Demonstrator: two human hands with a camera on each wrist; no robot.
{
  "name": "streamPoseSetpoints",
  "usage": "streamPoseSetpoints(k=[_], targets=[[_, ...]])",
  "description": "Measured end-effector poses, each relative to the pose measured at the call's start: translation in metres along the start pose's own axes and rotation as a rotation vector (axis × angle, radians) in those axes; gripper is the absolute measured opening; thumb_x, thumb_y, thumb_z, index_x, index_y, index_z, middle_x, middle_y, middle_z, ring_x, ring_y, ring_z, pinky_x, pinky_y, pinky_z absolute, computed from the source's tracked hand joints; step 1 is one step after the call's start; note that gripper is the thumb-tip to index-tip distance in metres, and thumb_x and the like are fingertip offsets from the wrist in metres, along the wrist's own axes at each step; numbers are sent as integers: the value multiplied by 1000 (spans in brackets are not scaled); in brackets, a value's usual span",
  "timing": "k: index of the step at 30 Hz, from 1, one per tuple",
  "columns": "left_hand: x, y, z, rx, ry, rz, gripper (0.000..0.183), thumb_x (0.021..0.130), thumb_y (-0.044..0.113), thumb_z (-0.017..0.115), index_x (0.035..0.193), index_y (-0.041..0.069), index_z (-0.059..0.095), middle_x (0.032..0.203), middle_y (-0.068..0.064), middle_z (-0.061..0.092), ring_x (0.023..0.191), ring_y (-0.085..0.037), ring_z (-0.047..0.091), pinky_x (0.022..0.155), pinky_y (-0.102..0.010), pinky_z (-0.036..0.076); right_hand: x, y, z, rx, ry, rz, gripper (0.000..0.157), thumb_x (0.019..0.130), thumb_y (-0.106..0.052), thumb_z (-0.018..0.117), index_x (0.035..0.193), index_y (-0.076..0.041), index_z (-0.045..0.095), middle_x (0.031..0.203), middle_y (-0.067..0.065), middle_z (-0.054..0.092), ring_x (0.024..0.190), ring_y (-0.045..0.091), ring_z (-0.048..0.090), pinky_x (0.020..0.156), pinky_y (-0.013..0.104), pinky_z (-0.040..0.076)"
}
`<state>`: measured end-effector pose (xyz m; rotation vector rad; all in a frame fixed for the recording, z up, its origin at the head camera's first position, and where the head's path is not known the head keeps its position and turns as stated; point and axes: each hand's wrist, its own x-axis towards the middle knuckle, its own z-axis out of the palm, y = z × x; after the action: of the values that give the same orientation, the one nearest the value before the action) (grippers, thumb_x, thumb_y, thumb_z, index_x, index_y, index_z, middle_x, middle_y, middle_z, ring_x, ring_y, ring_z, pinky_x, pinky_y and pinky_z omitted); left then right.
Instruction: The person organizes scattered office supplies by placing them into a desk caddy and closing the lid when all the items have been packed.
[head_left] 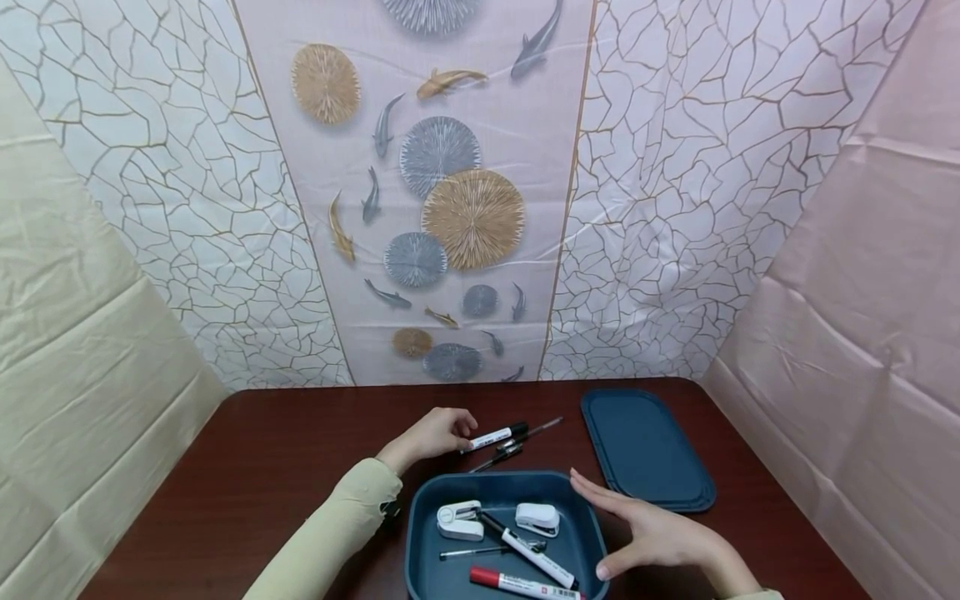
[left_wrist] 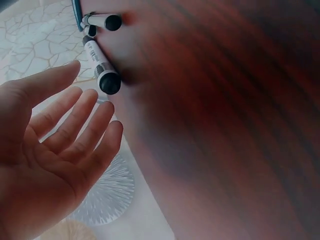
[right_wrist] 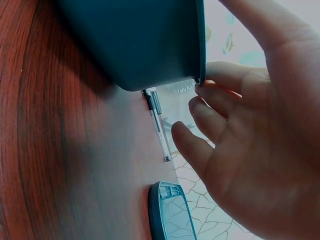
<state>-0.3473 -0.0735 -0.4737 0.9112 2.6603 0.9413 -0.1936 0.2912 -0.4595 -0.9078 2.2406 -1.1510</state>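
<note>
My left hand [head_left: 437, 433] is at the near end of a white marker with a black cap [head_left: 491, 439], on the table behind the box. In the left wrist view its loosely bent fingers are a little apart from the marker. Two clear pens with black parts, one a slim pen [head_left: 543, 427] and one a shorter-looking pen [head_left: 495, 458], lie by the marker. My right hand [head_left: 660, 533] spreads its fingers along the right side of a dark blue box [head_left: 414, 533], fingertips at the rim. Inside lie a white stapler [head_left: 537, 518], a white stapler-like tool [head_left: 459, 522], a black marker [head_left: 536, 558], a red marker [head_left: 525, 585] and a pen [head_left: 472, 552].
A dark blue lid [head_left: 648, 450] lies flat on the brown table [head_left: 285, 450], to the right behind the box. Patterned cloth [head_left: 450, 208] hangs at the table's back edge, with plain cloth on both sides.
</note>
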Motion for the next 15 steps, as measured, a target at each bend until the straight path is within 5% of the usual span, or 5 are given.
streamPoseSetpoints(k=[15], targets=[[4,-4,9,58,-43,-35,27,86,14,80,111,6,73,91,2,67,84,-13,62,77,-34,52,0,-1,1,-11,1,3,89,93,-16,74,163,-21,18,168,10,7,145,-1,13,111,27,28]])
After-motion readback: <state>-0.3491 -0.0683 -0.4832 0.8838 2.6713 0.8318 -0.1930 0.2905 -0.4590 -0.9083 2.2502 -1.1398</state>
